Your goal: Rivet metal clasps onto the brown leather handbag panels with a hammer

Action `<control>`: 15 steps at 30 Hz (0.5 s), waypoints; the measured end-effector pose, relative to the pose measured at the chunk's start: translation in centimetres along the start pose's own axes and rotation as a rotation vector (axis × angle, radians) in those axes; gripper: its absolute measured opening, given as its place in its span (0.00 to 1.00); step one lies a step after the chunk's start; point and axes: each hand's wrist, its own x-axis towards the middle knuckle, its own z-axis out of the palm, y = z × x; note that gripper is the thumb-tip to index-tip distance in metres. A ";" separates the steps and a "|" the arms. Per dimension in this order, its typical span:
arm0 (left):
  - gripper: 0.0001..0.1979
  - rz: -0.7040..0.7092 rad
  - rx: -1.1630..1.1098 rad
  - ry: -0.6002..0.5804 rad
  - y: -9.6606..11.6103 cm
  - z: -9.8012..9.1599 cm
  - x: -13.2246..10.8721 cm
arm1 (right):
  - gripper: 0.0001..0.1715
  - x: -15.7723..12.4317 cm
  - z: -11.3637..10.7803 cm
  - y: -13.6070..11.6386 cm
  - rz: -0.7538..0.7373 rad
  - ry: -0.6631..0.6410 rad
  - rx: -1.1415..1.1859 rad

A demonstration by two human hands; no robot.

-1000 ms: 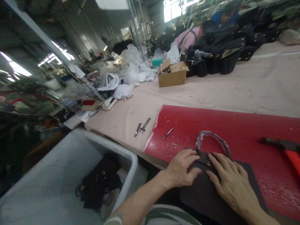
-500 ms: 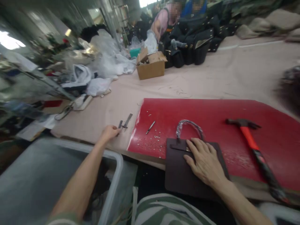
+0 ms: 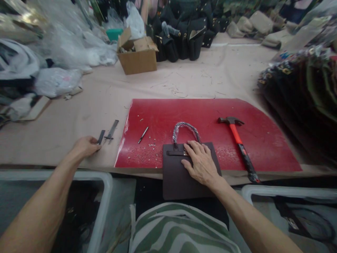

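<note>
Beige cloth covers the long work table, and I look down on it from the near edge. Nearest to me, under the table edge, stand two grey bins, one on the left and one on the right, with dark things inside.

On the table edge lies a dark brown bag, flat, and its near part hangs over the edge. The right hand rests on it with the palm down and the fingers spread, so it presses and does not grasp; the fingertips reach the strap near the top. The far part of the bag lies on a red mat, and its handle, wrapped in clear plastic, stands as an arch on the mat.

To the left, on the cloth, the left hand pinches the near end of a small metal strip. Just beside it lies a second metal piece, apart from the hand.

On the mat I see a thin pin, some small light bits, and to the right a hammer with a red and black grip.

Farther away stands an open cardboard box, with plastic bags to its left and a row of black bags behind it.
</note>
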 end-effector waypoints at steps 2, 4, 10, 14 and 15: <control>0.17 -0.029 0.011 -0.030 -0.1 0.2 -0.1 | 0.32 0.0 0.1 0.1 -0.004 0.007 0.003; 0.19 -0.038 0.012 -0.032 -0.3 0.3 0.0 | 0.28 0.1 0.2 0.2 -0.005 0.030 0.006; 0.19 -0.063 -0.003 -0.037 -0.6 0.5 0.0 | 0.20 0.8 0.8 0.2 0.066 0.106 0.027; 0.18 -0.048 -0.046 -0.016 -1.0 0.7 0.1 | 0.20 1.2 0.7 -0.1 0.101 0.126 0.055; 0.18 -0.039 -0.057 -0.011 -1.1 0.8 0.1 | 0.20 1.2 0.7 -0.2 0.098 0.125 0.058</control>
